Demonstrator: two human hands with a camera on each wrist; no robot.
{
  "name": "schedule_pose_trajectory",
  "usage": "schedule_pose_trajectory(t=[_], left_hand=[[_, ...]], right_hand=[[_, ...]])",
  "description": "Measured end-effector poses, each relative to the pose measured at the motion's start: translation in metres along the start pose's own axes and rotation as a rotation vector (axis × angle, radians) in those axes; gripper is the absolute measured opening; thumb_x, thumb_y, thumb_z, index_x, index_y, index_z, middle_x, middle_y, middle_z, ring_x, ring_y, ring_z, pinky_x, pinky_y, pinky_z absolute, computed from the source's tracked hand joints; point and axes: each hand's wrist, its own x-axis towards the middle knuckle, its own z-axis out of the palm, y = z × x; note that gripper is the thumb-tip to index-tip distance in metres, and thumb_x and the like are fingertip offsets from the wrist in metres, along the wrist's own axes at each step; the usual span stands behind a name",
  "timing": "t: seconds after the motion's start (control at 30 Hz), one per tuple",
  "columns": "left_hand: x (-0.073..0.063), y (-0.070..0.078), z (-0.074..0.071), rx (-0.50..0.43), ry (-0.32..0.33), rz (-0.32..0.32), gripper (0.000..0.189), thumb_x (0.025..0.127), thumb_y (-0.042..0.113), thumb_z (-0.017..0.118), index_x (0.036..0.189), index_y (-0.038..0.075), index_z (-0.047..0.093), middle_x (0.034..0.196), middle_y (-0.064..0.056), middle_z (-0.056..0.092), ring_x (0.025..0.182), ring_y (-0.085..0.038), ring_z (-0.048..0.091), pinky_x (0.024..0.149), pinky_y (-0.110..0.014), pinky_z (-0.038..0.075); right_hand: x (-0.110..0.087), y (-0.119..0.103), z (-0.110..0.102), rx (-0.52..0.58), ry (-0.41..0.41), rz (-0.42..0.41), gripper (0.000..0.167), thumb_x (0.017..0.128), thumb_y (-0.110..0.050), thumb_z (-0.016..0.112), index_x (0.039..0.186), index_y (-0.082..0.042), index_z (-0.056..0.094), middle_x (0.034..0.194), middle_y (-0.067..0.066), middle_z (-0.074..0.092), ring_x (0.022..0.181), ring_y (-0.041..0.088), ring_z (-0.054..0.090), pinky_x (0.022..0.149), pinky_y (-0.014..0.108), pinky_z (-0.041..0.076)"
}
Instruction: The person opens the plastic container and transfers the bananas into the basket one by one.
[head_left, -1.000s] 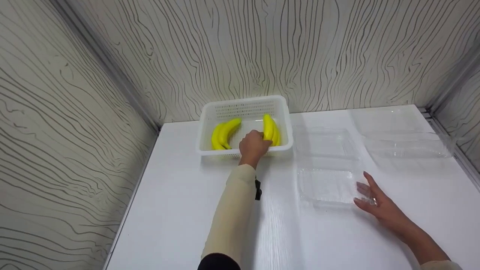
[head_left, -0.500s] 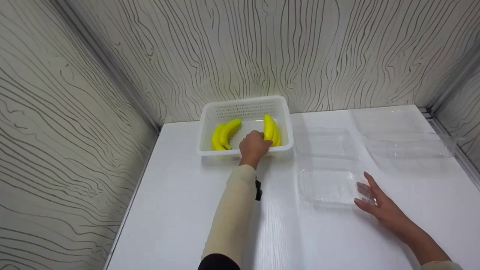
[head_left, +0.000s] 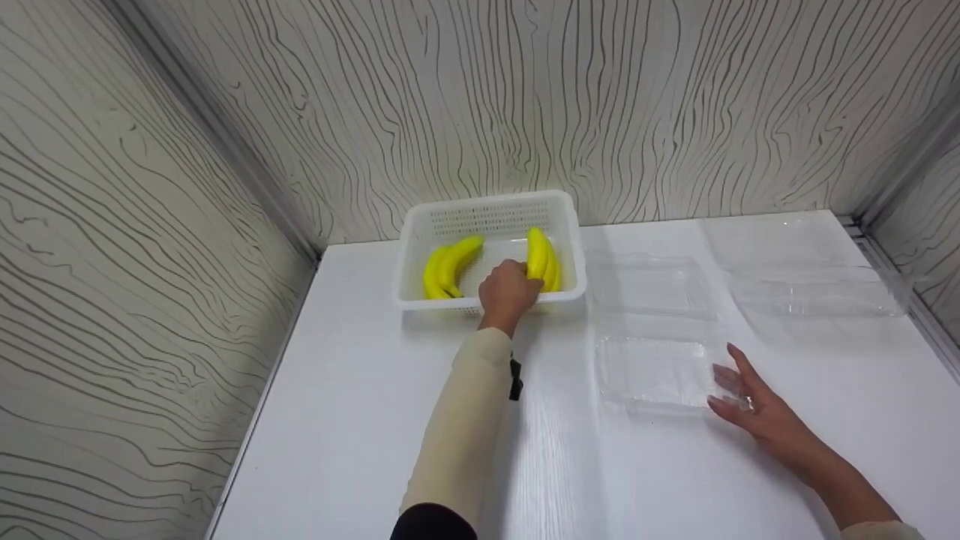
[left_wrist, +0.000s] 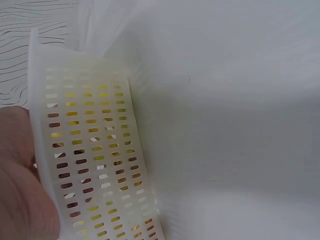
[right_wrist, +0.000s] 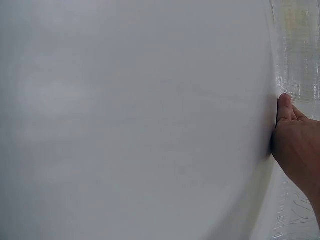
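Observation:
In the head view, my left hand [head_left: 510, 291] reaches over the near rim of a white perforated basket [head_left: 491, 306] and grips the lower end of a yellow banana bunch [head_left: 541, 259] at its right side. Its fingertips are partly hidden by the bunch. Another banana bunch [head_left: 451, 268] lies in the basket's left half. My right hand [head_left: 765, 412] holds the right end of a clear plastic clamshell container [head_left: 652, 373]; some fingers show through the plastic. The container's other half [head_left: 651, 286] lies folded out behind it. In the left wrist view, banana yellow shows through the basket's slots [left_wrist: 92, 130].
A second clear plastic container [head_left: 817, 292] stands open at the right, near the table's edge. The white table [head_left: 352, 420] meets wood-patterned panels [head_left: 480, 97] at the back and sides. The basket stands close to the back panel.

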Motion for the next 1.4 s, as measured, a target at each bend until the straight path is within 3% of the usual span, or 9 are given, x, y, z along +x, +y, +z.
schedule_pose_trajectory(t=[0.13, 0.27, 0.37, 0.6, 0.8, 0.9, 1.0, 1.13, 1.4], left_hand=[[-0.001, -0.001, 0.0, 0.004, 0.035, -0.006, 0.034, 0.099, 0.031, 0.072, 0.128, 0.014, 0.075, 0.099, 0.001, 0.074, 0.088, -0.019, 0.063, 0.091, -0.038, 0.054], [-0.001, -0.001, -0.001, -0.011, 0.041, 0.013, 0.033, 0.097, 0.027, 0.071, 0.126, 0.012, 0.074, 0.1, -0.001, 0.075, 0.087, -0.02, 0.063, 0.09, -0.039, 0.055], [-0.001, 0.0, 0.0, -0.026, 0.045, 0.019, 0.037, 0.096, 0.027, 0.072, 0.13, 0.011, 0.073, 0.109, -0.003, 0.078, 0.093, -0.021, 0.067, 0.095, -0.04, 0.057], [-0.02, 0.008, 0.01, -0.079, 0.273, 0.146, 0.056, 0.099, 0.03, 0.075, 0.15, 0.013, 0.06, 0.143, -0.011, 0.065, 0.132, -0.028, 0.061, 0.118, -0.043, 0.047], [-0.068, 0.018, 0.025, -0.295, 0.394, 0.364, 0.036, 0.1, 0.025, 0.074, 0.134, 0.017, 0.069, 0.127, -0.005, 0.065, 0.114, -0.021, 0.063, 0.102, -0.037, 0.053], [-0.092, 0.017, 0.033, -0.355, 0.344, 0.427, 0.028, 0.101, 0.025, 0.074, 0.127, 0.017, 0.071, 0.115, -0.003, 0.067, 0.103, -0.018, 0.065, 0.091, -0.03, 0.055], [-0.115, 0.01, 0.042, -0.348, 0.26, 0.439, 0.029, 0.102, 0.031, 0.073, 0.127, 0.018, 0.07, 0.112, -0.001, 0.067, 0.098, -0.015, 0.065, 0.086, -0.025, 0.054], [-0.137, -0.003, 0.055, -0.284, 0.151, 0.416, 0.045, 0.099, 0.044, 0.074, 0.136, 0.02, 0.064, 0.118, -0.001, 0.067, 0.104, -0.014, 0.065, 0.088, -0.025, 0.055], [-0.157, -0.014, 0.073, -0.157, -0.172, 0.283, 0.109, 0.084, 0.063, 0.083, 0.165, 0.009, 0.035, 0.161, -0.014, 0.05, 0.142, -0.027, 0.057, 0.118, -0.043, 0.051]], right_hand=[[0.001, 0.0, 0.0, 0.008, -0.005, 0.01, 0.093, 0.11, -0.043, 0.058, 0.172, -0.034, -0.011, 0.175, 0.021, 0.032, 0.153, 0.008, 0.04, 0.101, 0.013, 0.042], [0.0, 0.001, -0.001, 0.042, 0.0, 0.003, 0.093, 0.11, -0.042, 0.059, 0.172, -0.033, -0.009, 0.174, 0.021, 0.032, 0.132, -0.027, 0.034, 0.093, 0.004, 0.038], [-0.001, 0.002, -0.002, 0.056, 0.001, -0.001, 0.094, 0.109, -0.042, 0.059, 0.172, -0.032, -0.009, 0.174, 0.021, 0.032, 0.12, -0.037, 0.028, 0.092, 0.003, 0.037], [0.001, 0.001, -0.003, 0.028, -0.002, 0.017, 0.094, 0.109, -0.045, 0.058, 0.172, -0.034, -0.011, 0.175, 0.021, 0.031, 0.143, -0.011, 0.038, 0.094, 0.005, 0.038], [-0.001, 0.0, -0.001, 0.018, 0.012, 0.01, 0.094, 0.109, -0.045, 0.059, 0.172, -0.034, -0.01, 0.174, 0.021, 0.033, 0.144, -0.011, 0.038, 0.094, 0.003, 0.038], [0.0, -0.001, 0.0, 0.006, 0.016, 0.009, 0.095, 0.109, -0.046, 0.058, 0.172, -0.033, -0.011, 0.174, 0.022, 0.032, 0.155, 0.013, 0.043, 0.099, 0.009, 0.042], [0.001, -0.002, 0.003, 0.016, 0.013, 0.014, 0.097, 0.109, -0.046, 0.058, 0.171, -0.031, -0.015, 0.174, 0.024, 0.03, 0.16, 0.046, 0.033, 0.118, 0.038, 0.046], [0.003, -0.003, 0.006, 0.049, 0.008, 0.014, 0.102, 0.109, -0.045, 0.06, 0.169, -0.033, -0.021, 0.175, 0.027, 0.027, 0.161, 0.055, 0.02, 0.122, 0.078, 0.025], [0.001, -0.001, 0.006, 0.039, 0.022, 0.025, 0.097, 0.109, -0.044, 0.059, 0.171, -0.034, -0.015, 0.174, 0.027, 0.028, 0.161, 0.056, 0.022, 0.126, 0.067, 0.03]])
